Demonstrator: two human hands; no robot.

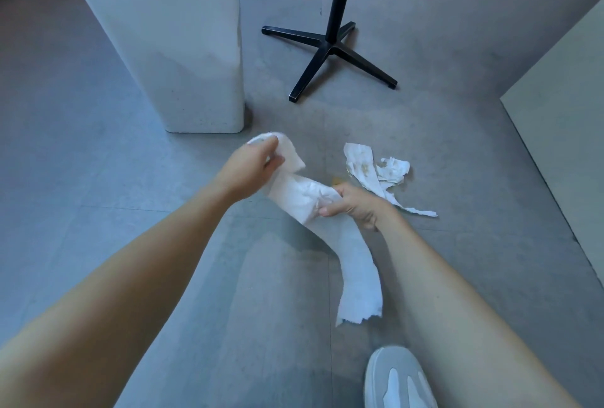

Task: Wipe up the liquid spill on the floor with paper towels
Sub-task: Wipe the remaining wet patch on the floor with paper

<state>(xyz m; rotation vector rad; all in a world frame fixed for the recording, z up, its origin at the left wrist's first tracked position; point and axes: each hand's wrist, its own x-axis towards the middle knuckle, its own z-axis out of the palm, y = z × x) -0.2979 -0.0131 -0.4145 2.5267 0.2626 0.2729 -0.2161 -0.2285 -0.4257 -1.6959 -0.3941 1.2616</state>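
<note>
Left hand (pixel 251 167) is held above the floor (pixel 98 179), its fingers (pixel 274 159) curled round the far end of a clean paper towel strip (pixel 356 264). Right hand (pixel 356 205) grips the bunched middle of the same strip, fingers wrapped tight round it. The strip's loose tail hangs toward me and ends in a ragged torn edge just short of the shoe (pixel 398 378).

A used towel (pixel 372 172), stained yellow-brown, lies crumpled on the floor just beyond the right hand. There is a small amber wet patch (pixel 336 180) at its left edge, probably the spill, though the hand partly hides it.

The white bin (pixel 183 48) stands far left, its near corner close to the left hand. The black cross-foot stand (pixel 330 48) is far centre. A pale panel edge (pixel 562 133) runs diagonally down the right. The widest stretch of floor is left of the left forearm.
</note>
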